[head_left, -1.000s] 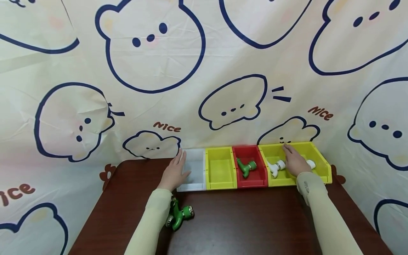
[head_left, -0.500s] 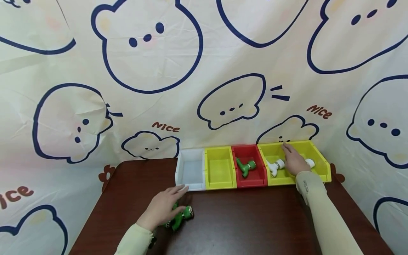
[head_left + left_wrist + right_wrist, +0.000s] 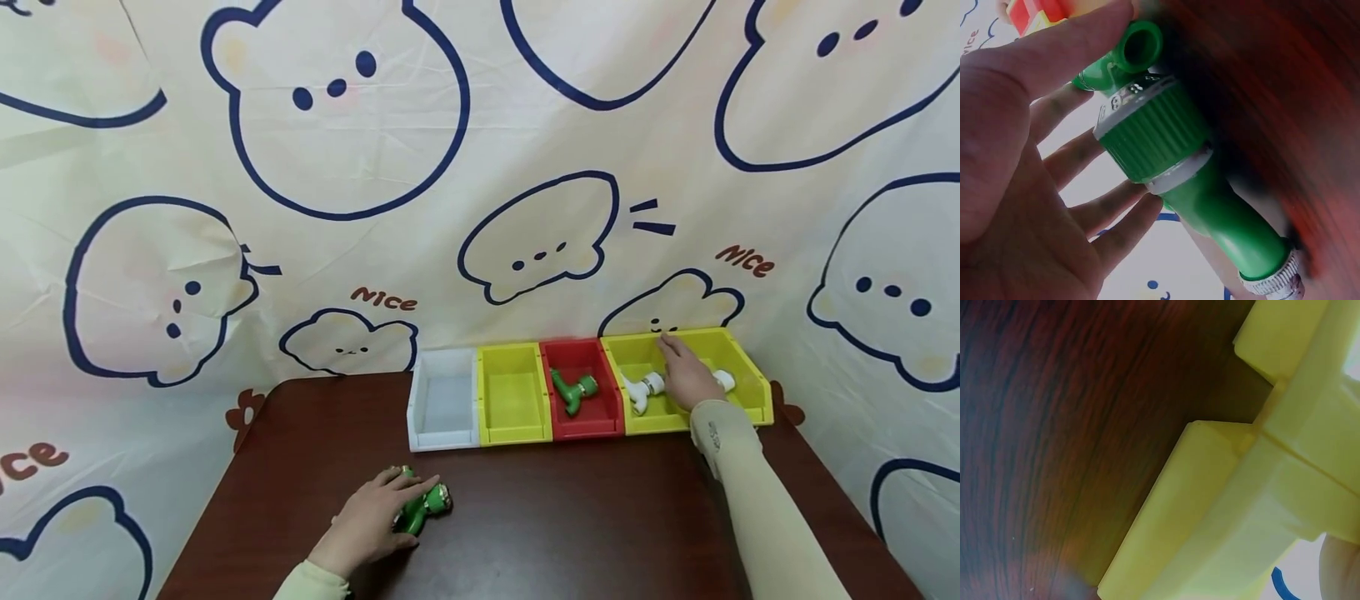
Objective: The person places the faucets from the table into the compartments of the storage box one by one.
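On the table, green plastic taps (image 3: 424,505) with silvery ends lie partly under my left hand (image 3: 366,518); how many is hidden. In the left wrist view a green tap (image 3: 1154,134) with a ribbed collar crosses in front of the spread fingers (image 3: 1079,159), the thumb above it, no grip visible. My right hand (image 3: 687,377) rests with straight fingers over the wide yellow bin (image 3: 731,354) at the right. White taps (image 3: 643,390) sit in that bin on both sides of the hand. A yellow bin wall (image 3: 1210,506) fills much of the right wrist view.
Left of the wide yellow bin stand a red bin (image 3: 585,432) holding a green tap (image 3: 573,392), a narrower yellow bin (image 3: 513,433) and a white bin (image 3: 442,442). They form a row on the dark brown table (image 3: 562,517), against a cloth (image 3: 540,125) with cartoon outlines.
My left hand has drawn back from beside the white bin toward the near left, down to the green taps. My right hand stays at the wide yellow bin.
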Motion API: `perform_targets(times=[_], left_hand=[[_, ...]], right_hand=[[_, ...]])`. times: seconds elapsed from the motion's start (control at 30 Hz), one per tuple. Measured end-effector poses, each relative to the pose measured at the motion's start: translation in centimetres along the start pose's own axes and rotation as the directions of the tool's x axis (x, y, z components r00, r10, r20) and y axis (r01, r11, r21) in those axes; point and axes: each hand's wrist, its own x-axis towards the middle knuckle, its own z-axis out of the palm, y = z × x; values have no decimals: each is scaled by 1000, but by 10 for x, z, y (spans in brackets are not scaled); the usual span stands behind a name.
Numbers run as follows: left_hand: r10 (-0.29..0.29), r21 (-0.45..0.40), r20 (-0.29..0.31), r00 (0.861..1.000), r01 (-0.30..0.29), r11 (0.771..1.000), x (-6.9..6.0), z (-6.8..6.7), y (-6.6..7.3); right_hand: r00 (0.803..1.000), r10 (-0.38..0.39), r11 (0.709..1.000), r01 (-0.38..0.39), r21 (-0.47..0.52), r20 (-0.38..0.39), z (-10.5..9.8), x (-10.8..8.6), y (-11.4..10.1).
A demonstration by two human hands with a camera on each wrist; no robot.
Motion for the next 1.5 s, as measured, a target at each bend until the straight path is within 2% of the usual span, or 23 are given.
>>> perform_targets(times=[0.23, 0.43, 0.53, 0.8, 0.97, 1.1, 1.23, 1.4, 1.5], left_hand=[[-19, 13, -3, 1000, 19, 1000, 5, 3, 4], [-21, 16, 44, 999, 20, 1000, 5, 4, 7], [-13, 30, 48, 999, 11, 999, 6, 5, 7], [4, 54, -13, 1000, -4, 999, 7, 9, 6], [12, 89, -91, 996, -4, 996, 13, 4, 12], [31, 113, -170, 985, -12, 994, 23, -4, 19], [56, 122, -231, 971, -28, 992, 40, -10, 27], [99, 149, -280, 955, -59, 987, 70, -18, 41], [115, 152, -282, 952, -74, 986, 91, -25, 50]], right_hand=[[1000, 8, 1000, -8, 11, -8, 1, 2, 2], [1000, -3, 1000, 3, 16, 4, 4, 4, 4], [1000, -1, 1000, 1, 13, 1, 5, 5, 5], [1000, -6, 1000, 6, 11, -10, 7, 7, 9], [1000, -12, 1000, 12, 6, -9, 8, 7, 8], [1000, -3, 1000, 3, 6, -11, 7, 6, 7], [1000, 2, 1000, -2, 9, -11, 7, 5, 6], [1000, 3, 1000, -3, 9, -15, 7, 5, 6], [1000, 7, 1000, -7, 10, -20, 7, 5, 5]])
